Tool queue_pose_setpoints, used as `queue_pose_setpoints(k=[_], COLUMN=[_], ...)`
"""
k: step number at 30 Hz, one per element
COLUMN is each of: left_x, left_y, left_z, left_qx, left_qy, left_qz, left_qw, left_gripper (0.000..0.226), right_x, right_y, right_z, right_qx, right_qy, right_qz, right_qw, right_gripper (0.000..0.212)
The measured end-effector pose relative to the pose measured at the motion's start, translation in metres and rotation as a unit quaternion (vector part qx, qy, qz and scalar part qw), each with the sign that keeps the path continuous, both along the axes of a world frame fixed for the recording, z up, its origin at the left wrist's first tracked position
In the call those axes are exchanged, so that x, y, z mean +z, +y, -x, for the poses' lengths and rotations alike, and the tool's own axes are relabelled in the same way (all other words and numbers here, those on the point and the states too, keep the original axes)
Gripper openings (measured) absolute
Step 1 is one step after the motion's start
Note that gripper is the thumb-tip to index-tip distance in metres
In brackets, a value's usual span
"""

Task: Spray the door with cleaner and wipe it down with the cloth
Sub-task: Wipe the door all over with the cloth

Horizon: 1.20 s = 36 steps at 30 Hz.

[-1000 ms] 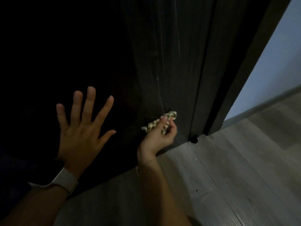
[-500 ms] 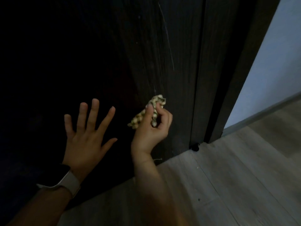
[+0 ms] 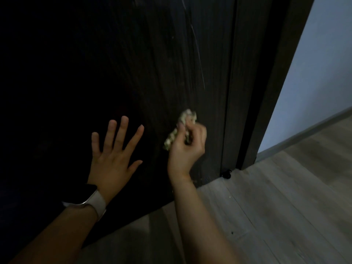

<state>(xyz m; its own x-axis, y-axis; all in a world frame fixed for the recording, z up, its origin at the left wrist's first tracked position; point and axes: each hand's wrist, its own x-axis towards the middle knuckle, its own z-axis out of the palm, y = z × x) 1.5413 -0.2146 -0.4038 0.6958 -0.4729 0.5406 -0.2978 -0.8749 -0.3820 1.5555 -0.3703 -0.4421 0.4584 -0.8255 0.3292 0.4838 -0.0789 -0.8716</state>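
Dim light fills this corner, where a dark wood-grain door [image 3: 162,63] takes up the upper left of my view and grey plank floor [image 3: 276,206] runs from six to three o'clock. At two o'clock a pale wall [image 3: 323,63] shows past the dark door frame [image 3: 266,92], with a skirting strip along its foot. A small black door stop [image 3: 226,174] sits on the floor at the frame's base.

My left hand [image 3: 112,159] lies flat on the lower door panel, fingers straight and spread wide, thumb out toward three o'clock, gripping nothing. A watch with a pale strap [image 3: 95,203] circles that wrist.

My right hand [image 3: 187,147] is just to the right of it, apart from it, fingers curled round a bunched checkered cloth [image 3: 181,128]. The cloth sticks out past my fingers toward eleven o'clock and looks pressed against the door, low down and near its frame-side edge. A thin pale streak [image 3: 198,54] runs down the door above the cloth.
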Motion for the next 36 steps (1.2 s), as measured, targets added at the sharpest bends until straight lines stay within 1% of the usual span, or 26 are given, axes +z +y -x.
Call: queue_pose_setpoints(k=[2, 3, 4, 6, 8, 10, 12, 13, 15, 18, 20, 21, 23, 26, 28, 30, 32, 34, 36], left_x=[0.000, 0.000, 0.000, 0.000, -0.001, -0.002, -0.002, -0.003, -0.002, 0.001, -0.001, -0.001, -0.002, -0.001, -0.001, -0.002, -0.003, -0.006, -0.014], left_y=[0.000, 0.000, 0.001, 0.001, 0.001, 0.002, 0.001, 0.001, 0.001, 0.000, 0.000, 0.001, 0.001, -0.001, -0.006, -0.013, -0.021, -0.029, -0.042], left_z=[0.000, 0.000, 0.000, 0.000, 0.000, -0.001, 0.000, 0.000, 0.000, -0.001, 0.000, 0.000, 0.000, 0.000, 0.004, 0.009, 0.012, 0.012, 0.012], left_qx=[0.001, 0.000, -0.003, -0.003, -0.003, -0.003, 0.000, -0.001, -0.005, 0.002, 0.005, 0.005, 0.002, 0.007, 0.023, 0.038, 0.037, 0.012, -0.014], left_qy=[-0.004, -0.005, -0.005, -0.009, -0.008, -0.011, -0.014, -0.015, -0.020, -0.024, -0.021, -0.021, -0.020, -0.012, -0.005, -0.005, -0.007, -0.003, 0.009], left_qz=[-0.003, -0.003, -0.002, -0.001, -0.001, 0.001, -0.005, -0.006, -0.001, -0.010, -0.013, -0.011, -0.006, 0.002, 0.005, 0.019, 0.032, 0.012, -0.029], left_qw=[1.000, 1.000, 1.000, 1.000, 1.000, 1.000, 1.000, 1.000, 1.000, 1.000, 1.000, 1.000, 1.000, 1.000, 1.000, 0.999, 0.999, 1.000, 0.999], left_gripper=[0.130, 0.130, 0.130, 0.131, 0.130, 0.129, 0.129, 0.130, 0.131, 0.130, 0.127, 0.126, 0.126, 0.127, 0.127, 0.124, 0.117, 0.111, 0.109], right_x=[-0.042, -0.052, -0.053, -0.028, 0.014, 0.048, 0.052, 0.041, -0.002, -0.063, -0.075, -0.070, -0.039, 0.016, 0.026, 0.006, -0.033, -0.073, -0.111], right_y=[0.000, 0.000, 0.000, -0.002, -0.005, -0.007, -0.004, -0.002, 0.003, 0.008, 0.010, 0.010, 0.006, -0.001, 0.002, 0.007, 0.008, 0.005, 0.004], right_z=[0.011, 0.015, 0.015, 0.010, 0.003, -0.004, -0.007, -0.005, 0.001, 0.013, 0.017, 0.016, 0.012, 0.000, -0.005, -0.003, 0.000, 0.001, 0.004], right_qx=[0.011, 0.009, 0.006, 0.002, -0.007, -0.016, -0.021, -0.023, -0.019, 0.007, 0.019, 0.021, 0.019, -0.009, -0.023, -0.028, -0.032, -0.031, -0.010], right_qy=[0.080, 0.111, 0.121, 0.086, 0.020, -0.042, -0.070, -0.062, -0.013, 0.116, 0.174, 0.176, 0.124, -0.006, -0.051, -0.038, -0.002, 0.054, 0.118], right_qz=[-0.072, -0.099, -0.110, -0.082, -0.015, 0.038, 0.056, 0.053, 0.009, -0.106, -0.133, -0.131, -0.100, -0.068, -0.073, -0.085, -0.121, -0.166, -0.201], right_qw=[0.994, 0.989, 0.987, 0.993, 1.000, 0.998, 0.996, 0.996, 1.000, 0.988, 0.976, 0.975, 0.987, 0.998, 0.996, 0.995, 0.992, 0.984, 0.972], right_gripper=[0.017, 0.021, 0.021, 0.013, 0.005, 0.004, 0.006, 0.006, 0.007, 0.017, 0.019, 0.019, 0.014, 0.010, 0.014, 0.013, 0.015, 0.021, 0.025])
